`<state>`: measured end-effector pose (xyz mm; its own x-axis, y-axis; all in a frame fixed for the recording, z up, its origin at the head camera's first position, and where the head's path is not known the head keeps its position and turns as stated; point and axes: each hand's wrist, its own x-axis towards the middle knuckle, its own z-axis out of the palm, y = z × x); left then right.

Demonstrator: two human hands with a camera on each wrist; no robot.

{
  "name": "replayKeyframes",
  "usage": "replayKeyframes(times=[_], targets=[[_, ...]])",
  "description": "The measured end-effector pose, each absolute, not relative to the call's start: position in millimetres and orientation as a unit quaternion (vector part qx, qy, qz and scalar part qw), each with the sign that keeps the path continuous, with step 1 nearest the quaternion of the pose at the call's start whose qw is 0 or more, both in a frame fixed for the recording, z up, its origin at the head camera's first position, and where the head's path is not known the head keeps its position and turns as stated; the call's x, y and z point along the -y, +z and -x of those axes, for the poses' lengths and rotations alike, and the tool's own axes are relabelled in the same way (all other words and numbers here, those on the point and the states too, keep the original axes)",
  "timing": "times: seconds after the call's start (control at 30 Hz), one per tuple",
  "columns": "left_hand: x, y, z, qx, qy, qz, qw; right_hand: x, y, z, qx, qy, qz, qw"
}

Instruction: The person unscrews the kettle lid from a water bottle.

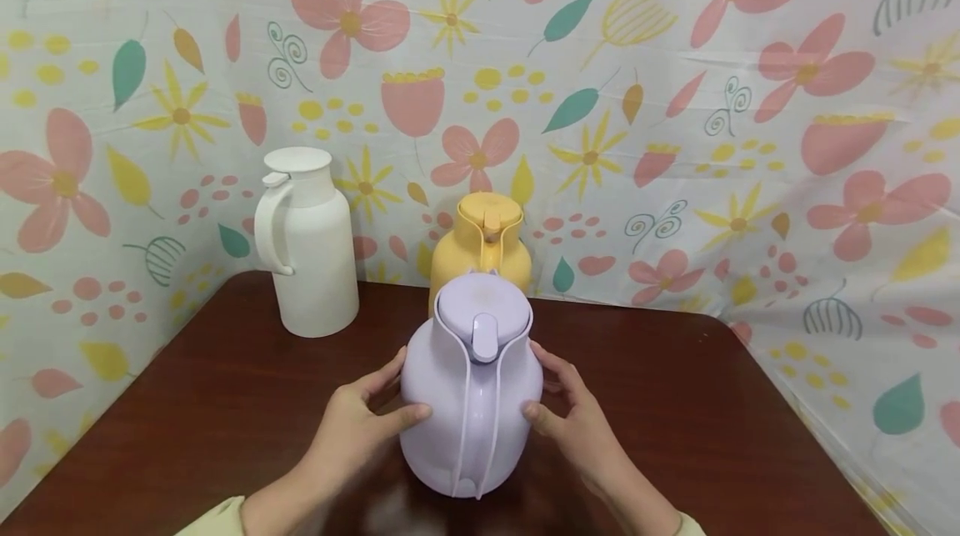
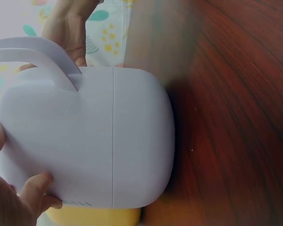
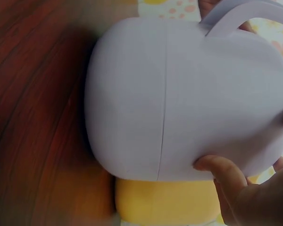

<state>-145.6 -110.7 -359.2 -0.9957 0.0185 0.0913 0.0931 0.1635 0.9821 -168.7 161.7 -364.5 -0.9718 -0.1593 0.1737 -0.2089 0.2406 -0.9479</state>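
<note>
A lavender thermos jug [image 1: 468,403] is upright at the front middle of the table, its handle and lid lever towards me. My left hand [image 1: 356,419] holds its left side, thumb in front and fingers reaching round the side. On the opposite side my right hand [image 1: 581,419] grips it likewise. Both wrist views show thumb and fingers against the smooth lavender body [image 2: 85,136]. Whether its base touches the table or hovers slightly is hard to tell. Directly behind stands a yellow thermos jug [image 1: 483,248], its lower part hidden in the head view.
A taller white thermos jug [image 1: 311,244] stands at the back left of the dark brown wooden table [image 1: 660,403]. A floral cloth [image 1: 615,102] hangs behind the table and along both sides.
</note>
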Motion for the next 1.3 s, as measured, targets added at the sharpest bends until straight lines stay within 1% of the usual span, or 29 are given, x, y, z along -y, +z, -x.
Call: replayKeyframes(times=[0.17,0.27,0.37,0.43,0.5,0.57,0.7,0.8,0.9,1.1,1.2,1.3], targets=[[114.0,-356.5,148.4,0.784,-0.617,0.063,0.037,-160.9,-364.4,167.6,0.794,0.595,-0.123,0.028],[122.6,-351.0,150.6,0.821,-0.563,0.088,0.035,-160.0,-364.3,165.5,0.797,0.59,-0.122,0.032],[131.5,-342.6,151.1,0.841,-0.529,0.105,0.051,-160.0,-365.6,164.4,0.8,0.587,-0.122,0.035],[135.5,-335.9,149.3,0.833,-0.539,0.11,0.063,-160.2,-366.3,164.1,0.8,0.586,-0.125,0.036],[137.2,-329.3,146.5,0.796,-0.59,0.123,0.057,-160.4,-366.3,163.9,0.8,0.585,-0.128,0.036],[137.1,-323.0,144.3,0.75,-0.644,0.148,0.024,-160.5,-365.9,163.5,0.799,0.586,-0.13,0.037],[131.2,-315.7,145.8,0.654,-0.72,0.211,-0.096,-160.9,-364.9,162.8,0.8,0.584,-0.129,0.045],[123.4,-314.6,149.7,0.62,-0.732,0.225,-0.173,-160.7,-364.0,163.3,0.804,0.577,-0.135,0.05],[113.3,-315.2,152.8,0.605,-0.733,0.219,-0.222,-160.2,-362.8,164.2,0.806,0.572,-0.141,0.052],[88.8,-317.0,151.8,0.582,-0.719,0.262,-0.276,-160.2,-362.2,163.9,0.808,0.571,-0.135,0.056],[74.9,-317.2,146.0,0.573,-0.717,0.281,-0.278,-161.0,-362.9,163.0,0.809,0.569,-0.132,0.057],[61.7,-317.1,138.5,0.568,-0.73,0.275,-0.262,-161.2,-363.7,162.4,0.809,0.568,-0.138,0.06]])
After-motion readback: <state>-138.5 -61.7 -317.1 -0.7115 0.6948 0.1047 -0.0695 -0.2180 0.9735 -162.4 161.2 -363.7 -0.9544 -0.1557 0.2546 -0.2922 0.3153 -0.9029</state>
